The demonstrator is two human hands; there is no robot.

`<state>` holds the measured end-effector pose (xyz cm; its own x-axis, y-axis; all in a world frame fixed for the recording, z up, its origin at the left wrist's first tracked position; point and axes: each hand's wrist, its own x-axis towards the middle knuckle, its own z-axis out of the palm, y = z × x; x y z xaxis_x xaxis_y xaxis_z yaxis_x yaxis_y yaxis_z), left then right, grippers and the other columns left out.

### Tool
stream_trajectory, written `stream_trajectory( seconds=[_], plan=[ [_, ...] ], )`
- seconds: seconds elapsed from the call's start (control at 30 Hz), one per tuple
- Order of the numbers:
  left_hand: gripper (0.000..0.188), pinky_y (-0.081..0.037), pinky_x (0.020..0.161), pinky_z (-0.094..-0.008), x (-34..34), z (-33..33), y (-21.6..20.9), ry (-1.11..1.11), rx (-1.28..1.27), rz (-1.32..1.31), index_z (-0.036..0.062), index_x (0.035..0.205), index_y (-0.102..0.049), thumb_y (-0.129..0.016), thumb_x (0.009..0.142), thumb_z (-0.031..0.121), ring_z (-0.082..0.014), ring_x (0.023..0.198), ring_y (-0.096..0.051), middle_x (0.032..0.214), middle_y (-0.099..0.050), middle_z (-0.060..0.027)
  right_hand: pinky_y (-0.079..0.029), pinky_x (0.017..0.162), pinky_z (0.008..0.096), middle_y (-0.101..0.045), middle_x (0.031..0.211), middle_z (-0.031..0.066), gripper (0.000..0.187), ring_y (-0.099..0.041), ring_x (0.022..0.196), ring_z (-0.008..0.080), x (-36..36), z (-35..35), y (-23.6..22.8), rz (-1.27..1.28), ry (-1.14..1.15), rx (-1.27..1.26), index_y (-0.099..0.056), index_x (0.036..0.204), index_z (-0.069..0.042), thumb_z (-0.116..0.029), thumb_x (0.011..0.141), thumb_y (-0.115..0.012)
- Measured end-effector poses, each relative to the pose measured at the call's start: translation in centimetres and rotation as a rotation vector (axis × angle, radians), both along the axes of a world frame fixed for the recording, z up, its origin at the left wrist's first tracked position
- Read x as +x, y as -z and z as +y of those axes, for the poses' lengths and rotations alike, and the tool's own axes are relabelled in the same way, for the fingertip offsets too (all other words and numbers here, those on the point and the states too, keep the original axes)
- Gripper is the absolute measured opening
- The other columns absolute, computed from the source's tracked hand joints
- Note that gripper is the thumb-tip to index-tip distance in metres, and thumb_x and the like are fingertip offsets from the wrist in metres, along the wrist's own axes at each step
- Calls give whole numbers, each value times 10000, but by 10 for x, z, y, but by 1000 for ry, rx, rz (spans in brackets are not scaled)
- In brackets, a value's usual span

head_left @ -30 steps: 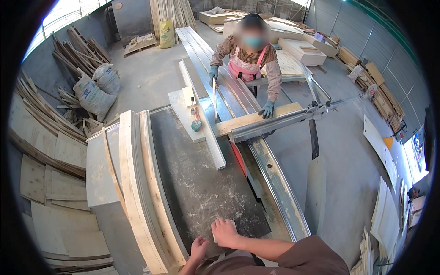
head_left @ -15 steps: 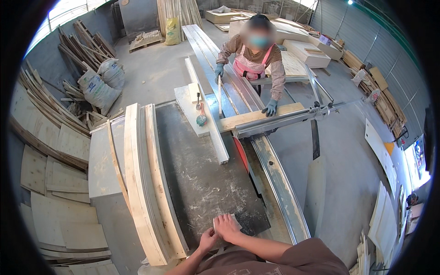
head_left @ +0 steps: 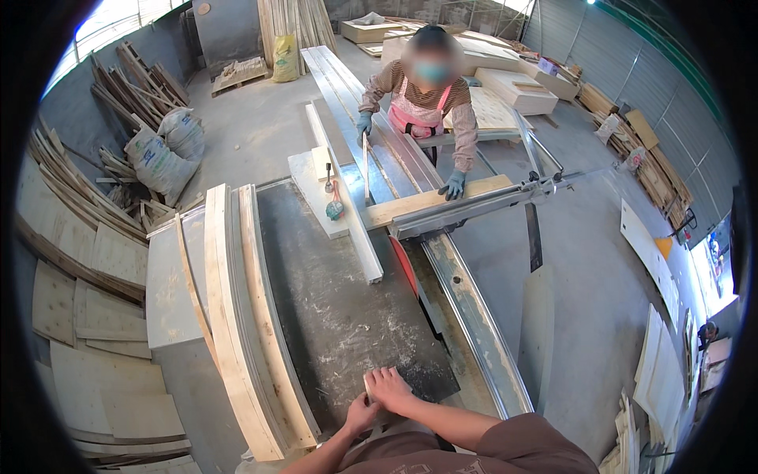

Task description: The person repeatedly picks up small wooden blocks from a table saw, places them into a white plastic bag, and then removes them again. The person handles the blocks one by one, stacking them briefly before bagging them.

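My right hand (head_left: 388,390) rests at the near edge of the dark saw table (head_left: 328,304), fingers together and bent over something mostly hidden beneath them. Just left of it and touching it, my left hand (head_left: 362,413) is closed, thumb up; what it grips cannot be made out. Across the table, a co-worker's gloved hand (head_left: 453,185) presses on a wooden board (head_left: 430,203) lying along the metal crosscut fence (head_left: 466,215). The co-worker's other gloved hand (head_left: 364,124) holds a thin wooden stick (head_left: 365,170) pointing down to the table.
Long planks (head_left: 237,316) lie along the table's left side. A metal rip fence (head_left: 347,205) crosses its far part, beside a tape measure (head_left: 335,210) and a small wood block (head_left: 321,162). The red strip (head_left: 403,265) borders the sliding rail (head_left: 478,324). Filled sacks (head_left: 160,158) stand far left.
The whole view has shifted slightly. A pale piece that showed beside my right hand's fingers is now hidden from sight. Both my hands stay together at the table edge; the co-worker's pose is nearly unchanged.
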<state>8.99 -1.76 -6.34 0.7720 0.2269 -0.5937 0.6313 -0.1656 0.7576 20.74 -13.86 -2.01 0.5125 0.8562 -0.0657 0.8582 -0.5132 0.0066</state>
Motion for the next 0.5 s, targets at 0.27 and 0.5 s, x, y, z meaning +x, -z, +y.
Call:
stream_trajectory(
  seconds=[0.27,0.5],
  plan=[
    [523,-568,915,-413,17,-5,-18,-7,90,86,-28,1229,-695,-762,862,339,-314,1008,-747,1104,-770,-236,-476,1002,426,-594,1311,150,728,-584,1223,309,16,-21,-30,235,-26,-61,-549,1349,-18,-272,756,-886],
    [437,-567,952,-370,18,-17,-2,-61,-202,-4,-37,1278,-695,-744,906,186,-211,1055,-731,1183,-785,-146,-470,1054,436,-553,1404,200,785,-542,1307,354,14,-32,-19,228,-43,-19,-541,1345,2,-272,716,-921]
  ],
)
